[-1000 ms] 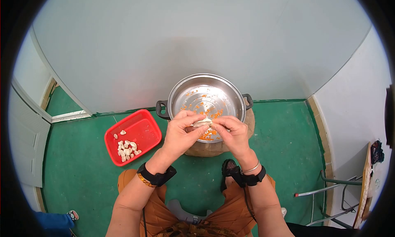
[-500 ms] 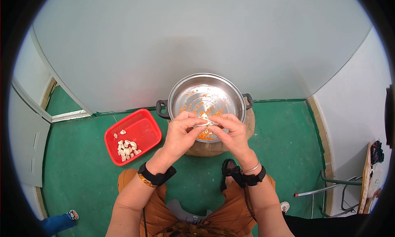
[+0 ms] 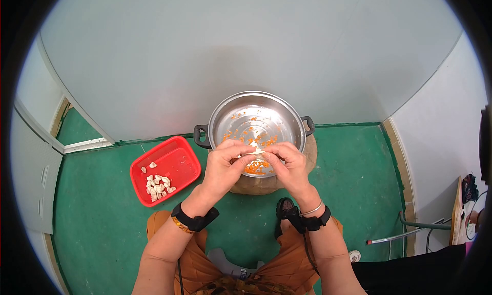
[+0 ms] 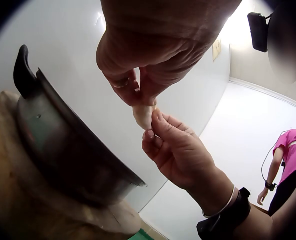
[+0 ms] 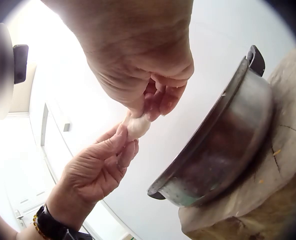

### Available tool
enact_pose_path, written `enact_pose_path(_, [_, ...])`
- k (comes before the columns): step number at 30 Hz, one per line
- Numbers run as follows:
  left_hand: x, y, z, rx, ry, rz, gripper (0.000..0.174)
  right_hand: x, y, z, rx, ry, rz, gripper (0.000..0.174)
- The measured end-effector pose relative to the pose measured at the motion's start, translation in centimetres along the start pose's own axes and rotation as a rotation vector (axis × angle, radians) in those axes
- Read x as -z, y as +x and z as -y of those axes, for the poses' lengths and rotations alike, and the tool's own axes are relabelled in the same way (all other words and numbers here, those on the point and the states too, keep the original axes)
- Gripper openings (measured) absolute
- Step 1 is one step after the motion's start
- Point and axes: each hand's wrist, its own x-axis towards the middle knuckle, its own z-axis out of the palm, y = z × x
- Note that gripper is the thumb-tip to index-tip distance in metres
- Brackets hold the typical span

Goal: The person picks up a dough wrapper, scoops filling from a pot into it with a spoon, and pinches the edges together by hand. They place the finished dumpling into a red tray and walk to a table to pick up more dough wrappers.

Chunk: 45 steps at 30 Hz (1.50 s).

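Observation:
Over the near half of a steel pot (image 3: pixel 233 113), both hands meet at a small white dumpling (image 3: pixel 257 151). The left hand (image 3: pixel 224 163) pinches one end between thumb and fingers, and the right hand (image 3: pixel 291 164) pinches the other. Up close in the right wrist view, the dumpling (image 5: pixel 138 127) looks plump and pale, with the fingertips of both hands pressed on its edge. Orange shreds (image 3: pixel 257 167) lie scattered on the pot's bottom. To the left, a red plastic basin (image 3: pixel 177 154) holds several white dumplings (image 3: pixel 159 186) gathered near its lower side.
The pot, with black side handles (image 3: pixel 201 136), stands on a round wooden block (image 3: pixel 256 186) against a grey wall (image 3: pixel 246 39). A metal-legged folding piece (image 3: pixel 394 238) is at the right. Another person in a pink top (image 4: pixel 293 155) is at the right side.
The hands stay above the pot while their fingertips shift along the dumpling's edge, slightly further apart than half a second ago. People at the frame's sides have moved; the basin stays put.

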Motion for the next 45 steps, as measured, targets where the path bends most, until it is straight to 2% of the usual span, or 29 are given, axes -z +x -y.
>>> enact_pose_path(6, [0.0, 0.0, -0.1, -0.033, 0.1, -0.044, 0.015, -0.1, 0.1, 1.1, -0.055, 0.076, -0.008, 0.015])
enact_pose_path(12, [0.0, -0.1, -0.1, -0.075, 0.151, -0.013, 0.015, -0.2, 0.0, 0.7, 0.021, -0.034, 0.007, 0.012])
enact_pose_path(17, [-0.2, 0.0, -0.3, -0.19, 0.239, -0.02, 0.015, -0.2, -0.1, 0.4, 0.04, -0.019, -0.006, 0.011])
enact_pose_path(26, [-0.2, -0.1, 0.0, -0.267, 0.292, -0.02, 0.018, -0.1, 0.0, 0.4, 0.076, -0.058, 0.02, 0.012])
enact_pose_path(35, [-0.2, 0.0, -1.0, -0.2, 0.202, 0.038, 0.027, -0.1, 0.1, 0.9, -0.015, 0.004, 0.015, 0.017])
enact_pose_path(41, [-0.2, 0.1, 0.1, -0.201, 0.202, 0.042, 0.017, 0.0, 0.0, 0.9, 0.003, 0.014, 0.043, 0.025])
enact_pose_path(45, [-0.1, 0.0, -0.1, -0.127, 0.175, 0.024, 0.015, 0.0, -0.1, 0.8, -0.029, 0.078, 0.057, 0.026])
